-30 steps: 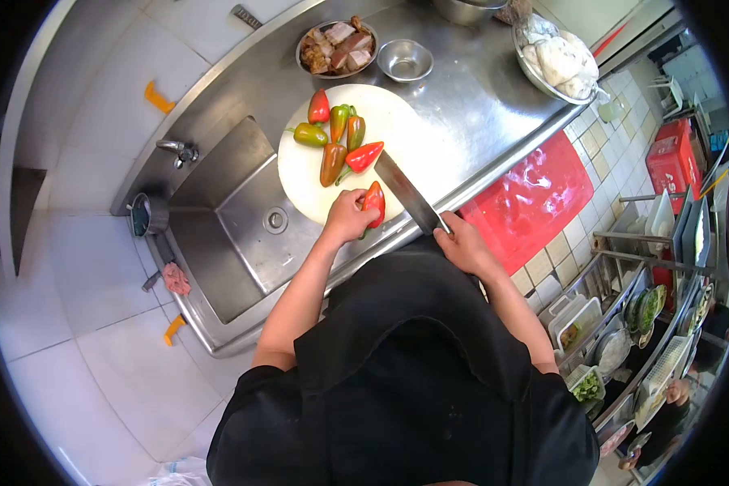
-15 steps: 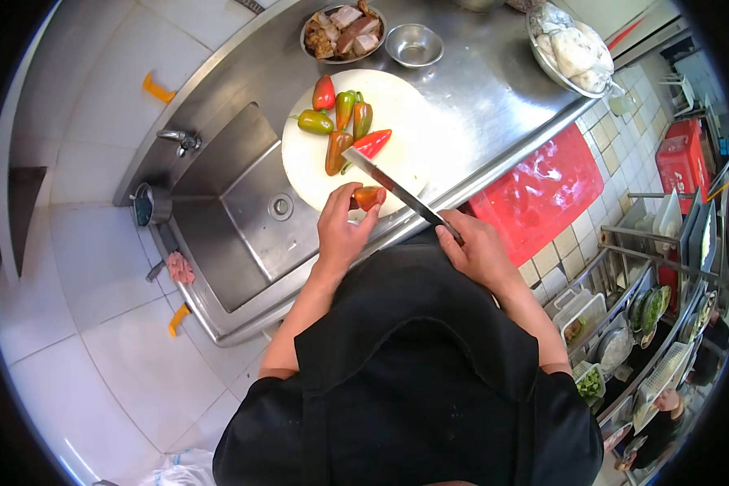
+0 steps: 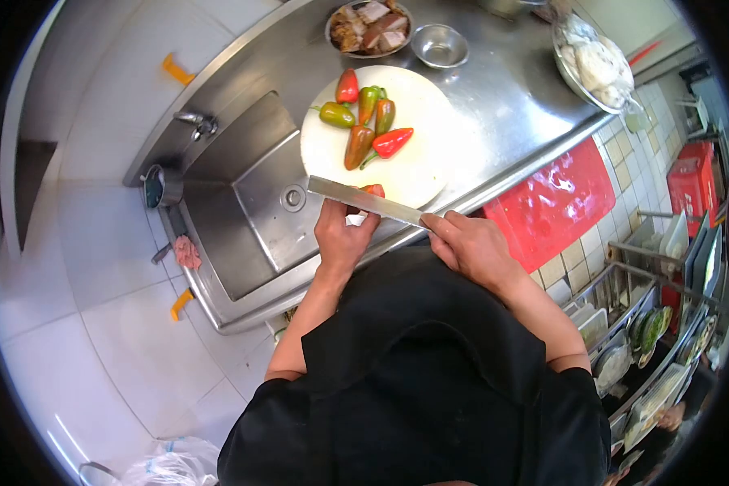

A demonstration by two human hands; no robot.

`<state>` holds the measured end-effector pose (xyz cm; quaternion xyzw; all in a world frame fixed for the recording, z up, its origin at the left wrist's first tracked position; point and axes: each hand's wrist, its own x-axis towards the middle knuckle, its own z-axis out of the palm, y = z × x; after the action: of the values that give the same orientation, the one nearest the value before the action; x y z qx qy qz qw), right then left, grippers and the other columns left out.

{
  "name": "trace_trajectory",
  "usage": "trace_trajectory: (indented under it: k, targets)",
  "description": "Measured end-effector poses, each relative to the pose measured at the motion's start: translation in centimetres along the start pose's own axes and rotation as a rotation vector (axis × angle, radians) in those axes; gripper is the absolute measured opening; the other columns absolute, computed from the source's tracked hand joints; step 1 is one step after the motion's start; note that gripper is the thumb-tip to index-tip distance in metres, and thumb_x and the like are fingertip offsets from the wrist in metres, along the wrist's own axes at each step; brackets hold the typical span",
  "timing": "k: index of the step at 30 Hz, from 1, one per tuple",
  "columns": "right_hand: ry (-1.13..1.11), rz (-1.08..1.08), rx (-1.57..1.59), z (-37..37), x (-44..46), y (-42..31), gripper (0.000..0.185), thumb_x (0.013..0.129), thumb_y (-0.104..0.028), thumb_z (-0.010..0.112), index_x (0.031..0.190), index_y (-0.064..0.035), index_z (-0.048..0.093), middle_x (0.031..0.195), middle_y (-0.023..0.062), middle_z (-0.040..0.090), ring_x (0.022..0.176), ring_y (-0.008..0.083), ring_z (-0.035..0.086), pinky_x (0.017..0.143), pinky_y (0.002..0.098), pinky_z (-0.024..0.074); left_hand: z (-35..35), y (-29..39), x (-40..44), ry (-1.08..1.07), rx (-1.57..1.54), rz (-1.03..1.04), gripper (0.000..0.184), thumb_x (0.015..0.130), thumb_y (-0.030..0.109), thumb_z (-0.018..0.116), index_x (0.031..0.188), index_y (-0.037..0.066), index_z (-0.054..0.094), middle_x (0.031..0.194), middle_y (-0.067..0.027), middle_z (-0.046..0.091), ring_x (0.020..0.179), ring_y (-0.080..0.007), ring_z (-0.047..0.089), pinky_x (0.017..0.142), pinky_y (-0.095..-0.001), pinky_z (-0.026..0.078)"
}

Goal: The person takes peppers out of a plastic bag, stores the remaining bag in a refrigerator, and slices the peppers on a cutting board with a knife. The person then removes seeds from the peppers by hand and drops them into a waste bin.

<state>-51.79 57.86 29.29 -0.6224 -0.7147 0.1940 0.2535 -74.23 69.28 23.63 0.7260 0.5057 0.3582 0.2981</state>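
Note:
My right hand (image 3: 471, 245) is closed around the handle of a long knife (image 3: 363, 200). The blade reaches left, just over my left hand (image 3: 342, 240). Between the left fingers is a red pepper (image 3: 373, 190), mostly hidden by the blade, at the near edge of a round white cutting board (image 3: 423, 109). Whether the edge touches the pepper I cannot tell. Farther up the board lie several whole peppers, among them a bright red pepper (image 3: 393, 142), a green pepper (image 3: 336, 114) and a brownish pepper (image 3: 359, 147).
Left of the board is a steel sink (image 3: 251, 235) with a tap (image 3: 196, 124). Behind it stand a bowl of meat chunks (image 3: 370, 29) and a small steel bowl (image 3: 440, 47). A large bowl (image 3: 571, 69) holds a pale bagged mass. A red surface (image 3: 555, 202) lies beyond the counter's edge.
The knife has swung from pointing up and left to lying nearly level across the held pepper and left fingers. The whole view has shifted slightly; the other peppers stay in place.

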Motion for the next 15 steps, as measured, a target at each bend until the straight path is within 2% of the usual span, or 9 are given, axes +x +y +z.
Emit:
trace_trajectory:
  k: [4, 6, 9, 12, 15]
  targets:
    - [-0.05, -0.12, -0.034, 0.8, 2.6, -1.7, 0.032, 0.096, -0.018, 0.073, 0.128, -0.0133, 0.07, 0.089, 0.0087, 0.067, 0.075, 0.0323, 0.071, 0.065, 0.0463, 0.059, -2.9, -0.6, -0.6, 0.13, 0.039, -0.055, 0.045, 0.079, 0.011, 0.094, 0.118, 0.002, 0.073, 0.11, -0.0122, 0.077, 0.094, -0.0227, 0.077, 0.082, -0.0349, 0.062]
    - [-0.08, -0.209, -0.029, 1.4, 4.2, -2.9, 0.033, 0.096, -0.02, 0.072, 0.128, -0.0155, 0.069, 0.089, 0.0075, 0.065, 0.073, 0.0319, 0.071, 0.064, 0.0464, 0.0591, -4.5, -1.9, -1.3, 0.309, 0.036, 0.046, 0.033, 0.085, 0.021, 0.093, 0.109, 0.004, 0.077, 0.098, -0.0105, 0.075, 0.078, -0.0208, 0.073, 0.068, -0.0335, 0.061]
    - [-0.164, -0.337, -0.025, 2.8, 6.8, -5.4, 0.034, 0.095, -0.02, 0.073, 0.128, -0.0157, 0.068, 0.088, 0.0064, 0.065, 0.072, 0.0309, 0.07, 0.062, 0.0454, 0.0593, -9.0, -1.2, -3.0, 0.414, 0.199, 0.015, 0.034, 0.081, 0.016, 0.093, 0.109, 0.004, 0.077, 0.099, -0.011, 0.074, 0.079, -0.0222, 0.073, 0.07, -0.0351, 0.061]
    - [-0.228, -0.492, 0.004, 5.3, 9.2, -8.8, 0.028, 0.096, -0.021, 0.072, 0.124, -0.0154, 0.07, 0.086, 0.0057, 0.065, 0.071, 0.0304, 0.07, 0.06, 0.0449, 0.0588, -13.2, -2.9, -6.9, 0.56, 0.342, -0.033, 0.037, 0.078, 0.013, 0.092, 0.11, 0.003, 0.076, 0.098, -0.0119, 0.074, 0.077, -0.0226, 0.072, 0.07, -0.0367, 0.061]
    - [-0.363, -0.63, 0.035, 8.5, 10.6, -12.2, 0.027, 0.097, -0.022, 0.071, 0.123, -0.0164, 0.068, 0.086, 0.0058, 0.065, 0.071, 0.0309, 0.071, 0.06, 0.0455, 0.0588, -16.5, -4.1, -12.4, 0.71, 0.373, -0.238, 0.039, 0.077, 0.011, 0.091, 0.111, 0.0, 0.075, 0.099, -0.0129, 0.073, 0.078, -0.024, 0.073, 0.071, -0.0381, 0.06]
